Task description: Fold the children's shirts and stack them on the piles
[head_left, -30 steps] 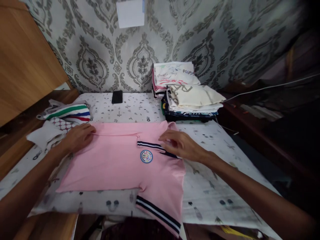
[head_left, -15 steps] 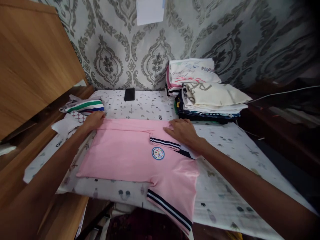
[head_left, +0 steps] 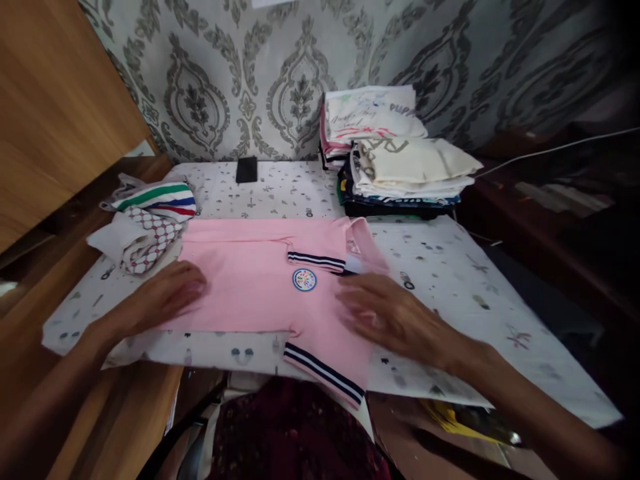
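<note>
A pink short-sleeved shirt (head_left: pixel 240 280) lies on the patterned white cloth, its far side folded inward and one sleeve doubled back across the chest. Dark and white stripes edge both sleeves, and a round badge (head_left: pixel 305 280) sits near the folded sleeve. My left hand (head_left: pixel 175 293) is over the hem end at the left, its fingertips smeared by motion, so its grip cannot be told. Above the shoulder near the collar (head_left: pixel 367 243), my right hand (head_left: pixel 385 313) has its blurred fingers stretched out and apart, with nothing seen in them.
Folded clothes (head_left: pixel 410 167) are stacked at the back right. A striped garment (head_left: pixel 160 200) and a checked cloth (head_left: pixel 150 243) lie crumpled on the left. A black flat object (head_left: pixel 247 169) rests near the wall. Wooden furniture (head_left: pixel 60 113) borders the left side.
Both hands have left the shirt's far edge and come nearer to me. The collar, earlier under my right hand, now shows. The view has tipped downward.
</note>
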`<state>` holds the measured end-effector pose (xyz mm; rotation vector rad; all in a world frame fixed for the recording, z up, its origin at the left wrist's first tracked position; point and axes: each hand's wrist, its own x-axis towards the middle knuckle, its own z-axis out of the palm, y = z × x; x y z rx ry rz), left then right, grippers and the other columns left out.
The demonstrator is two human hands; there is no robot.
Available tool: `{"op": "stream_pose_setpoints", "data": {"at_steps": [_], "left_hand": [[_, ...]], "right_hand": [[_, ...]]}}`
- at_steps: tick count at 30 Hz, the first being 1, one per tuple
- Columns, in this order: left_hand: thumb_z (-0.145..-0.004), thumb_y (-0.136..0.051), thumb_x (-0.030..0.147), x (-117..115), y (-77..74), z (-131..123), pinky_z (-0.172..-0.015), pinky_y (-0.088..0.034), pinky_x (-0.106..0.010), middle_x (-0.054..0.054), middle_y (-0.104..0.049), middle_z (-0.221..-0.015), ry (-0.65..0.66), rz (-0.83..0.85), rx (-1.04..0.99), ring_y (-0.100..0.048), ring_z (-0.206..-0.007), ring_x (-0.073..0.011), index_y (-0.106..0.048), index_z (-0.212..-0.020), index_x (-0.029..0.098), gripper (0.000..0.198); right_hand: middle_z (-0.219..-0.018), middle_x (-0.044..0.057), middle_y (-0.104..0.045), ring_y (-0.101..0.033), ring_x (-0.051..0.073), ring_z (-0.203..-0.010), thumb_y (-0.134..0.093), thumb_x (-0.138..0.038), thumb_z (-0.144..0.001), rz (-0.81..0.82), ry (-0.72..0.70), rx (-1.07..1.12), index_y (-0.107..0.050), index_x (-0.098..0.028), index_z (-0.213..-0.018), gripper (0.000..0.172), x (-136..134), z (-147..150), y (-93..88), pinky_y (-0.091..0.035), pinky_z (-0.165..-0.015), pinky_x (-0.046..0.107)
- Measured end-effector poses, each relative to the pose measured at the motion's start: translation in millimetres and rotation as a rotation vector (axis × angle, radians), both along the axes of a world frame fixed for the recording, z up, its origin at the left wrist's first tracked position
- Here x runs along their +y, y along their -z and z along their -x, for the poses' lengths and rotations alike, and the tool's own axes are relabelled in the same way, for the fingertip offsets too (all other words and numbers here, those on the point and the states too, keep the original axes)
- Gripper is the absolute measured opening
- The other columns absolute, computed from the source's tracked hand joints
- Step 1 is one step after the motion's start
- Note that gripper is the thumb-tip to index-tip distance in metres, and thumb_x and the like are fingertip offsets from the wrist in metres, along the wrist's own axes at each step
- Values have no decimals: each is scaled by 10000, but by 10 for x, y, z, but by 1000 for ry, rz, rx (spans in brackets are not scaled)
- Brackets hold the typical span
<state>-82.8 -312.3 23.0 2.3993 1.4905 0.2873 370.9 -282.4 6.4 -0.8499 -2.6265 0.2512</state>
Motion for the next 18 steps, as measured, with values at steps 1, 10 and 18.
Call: {"op": "stream_pose_setpoints", "data": {"at_steps": [1, 10, 18], "left_hand": [[-986, -441, 442, -113, 8, 34, -942, -476, -341, -78, -651, -1158, -37, 2, 3, -594, -1068, -239, -642, -1083, 232, 307], [-967, -389, 433, -66, 56, 243, -841, -476, -353, -76, -672, -981, -379, -183, 73, -618, -931, -242, -629, -964, 198, 336], [-932, -364, 273, 257, 213, 241, -981, -467, -454, -141, -663, -1099, -397, -268, 273, -593, -1076, -303, -655, -1052, 182, 327]], "right_hand": [[-1321, 118, -660, -623, 255, -1221, -525, -445, -999, 31, -27, -1, -661, -235, -1254, 357, -194, -95, 20, -557, -978, 419], [-1448, 67, -602, -586, 307, -1291, -668, -480, -903, 134, 13, -51, -633, -370, -1344, 456, -802, -342, 272, -577, -975, 482], [-1386, 66, -647, -586, 260, -1303, -564, -303, -973, 176, -3, 135, -670, -346, -1267, 316, -887, -310, 394, -582, -976, 454]]}}
